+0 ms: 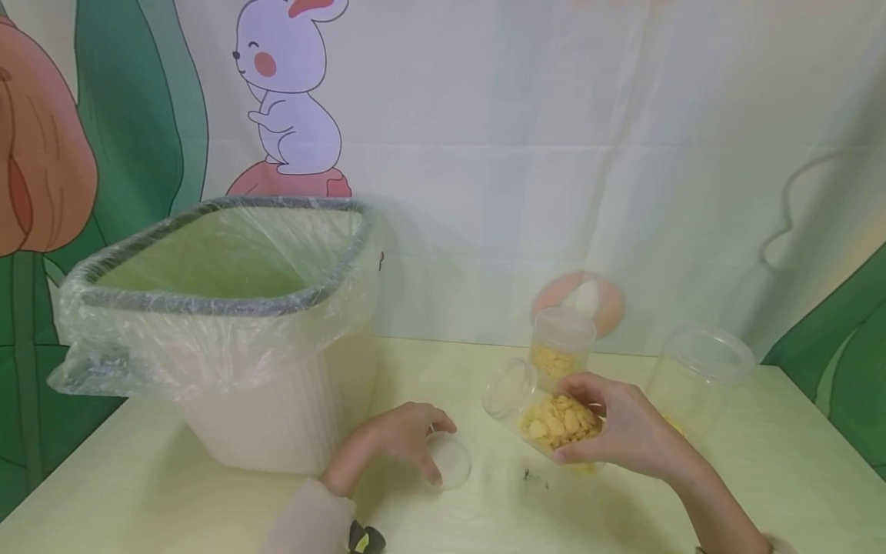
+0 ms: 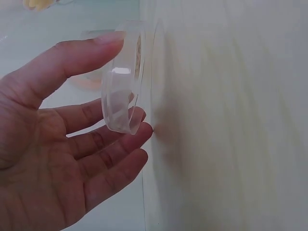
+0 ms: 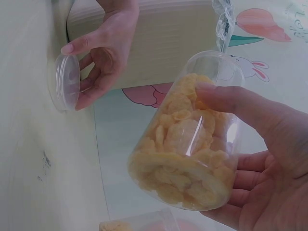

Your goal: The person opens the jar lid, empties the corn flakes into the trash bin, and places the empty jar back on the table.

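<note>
My left hand (image 1: 408,438) holds a round clear plastic lid (image 1: 451,460) low over the table, thumb on one side of its rim and fingers on the other. In the left wrist view the lid (image 2: 120,86) is edge-on, close to the tabletop. With my right hand (image 1: 626,427) I grip a clear plastic jar (image 1: 512,392) of yellow flakes (image 3: 183,134), thumb on one side and fingers round the other. The jar leans with its uncovered mouth to the left, and the flakes lie toward its base.
A bin (image 1: 277,415) lined with a clear plastic bag (image 1: 208,338) stands at the left. Behind my right hand is another jar (image 1: 562,335) with yellow flakes, and a larger clear jar (image 1: 702,385) stands to the right. A small dark mark (image 1: 534,478) is on the table.
</note>
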{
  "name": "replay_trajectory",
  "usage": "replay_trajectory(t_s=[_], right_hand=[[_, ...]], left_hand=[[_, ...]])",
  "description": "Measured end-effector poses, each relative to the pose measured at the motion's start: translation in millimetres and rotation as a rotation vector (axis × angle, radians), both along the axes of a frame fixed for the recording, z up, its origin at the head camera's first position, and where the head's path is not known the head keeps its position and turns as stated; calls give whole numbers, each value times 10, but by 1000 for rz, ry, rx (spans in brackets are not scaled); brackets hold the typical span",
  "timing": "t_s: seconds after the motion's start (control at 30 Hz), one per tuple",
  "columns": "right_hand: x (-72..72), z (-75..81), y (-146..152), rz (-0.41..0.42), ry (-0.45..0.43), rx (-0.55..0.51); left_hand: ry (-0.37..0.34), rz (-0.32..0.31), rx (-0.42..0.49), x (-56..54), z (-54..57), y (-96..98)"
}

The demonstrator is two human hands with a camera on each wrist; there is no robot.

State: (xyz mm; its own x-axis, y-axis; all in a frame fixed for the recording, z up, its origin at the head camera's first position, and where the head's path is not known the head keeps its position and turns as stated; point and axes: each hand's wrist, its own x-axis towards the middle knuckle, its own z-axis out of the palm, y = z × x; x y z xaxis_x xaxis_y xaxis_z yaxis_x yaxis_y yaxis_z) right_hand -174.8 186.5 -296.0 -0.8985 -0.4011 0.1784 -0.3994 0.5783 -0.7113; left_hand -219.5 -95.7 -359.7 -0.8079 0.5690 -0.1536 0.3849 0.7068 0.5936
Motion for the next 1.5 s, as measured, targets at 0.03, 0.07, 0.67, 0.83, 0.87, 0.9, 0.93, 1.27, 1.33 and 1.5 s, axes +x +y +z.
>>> replay_trajectory(t_s=[0.03,0.07,0.67,0.83,0.87,0.9,0.93,1.27,1.33,1.5], right_hand=[[-1,-2,0,2,0,0],[-1,-4,1,4,0,-1],[5,-26,0,7,16,-2],[1,-35,10,12,21,-5],[1,-36,12,13,21,-6],[2,-36,14,13,21,-6],[3,-37,16,14,21,-7],[-1,-31,15,10,20,0],[-3,-30,12,8,20,1],[-6,-24,7,7,13,-4]], left_hand=[[0,1,0,1,0,1],[-1,3,1,3,2,2],[8,-1,-59,31,18,30],[20,-16,-85,25,20,42],[21,-18,-86,22,16,43],[20,-18,-87,19,11,42],[17,-18,-85,16,6,42],[4,-5,-67,14,-5,37],[3,2,-57,16,2,31],[-2,13,-18,16,36,14]])
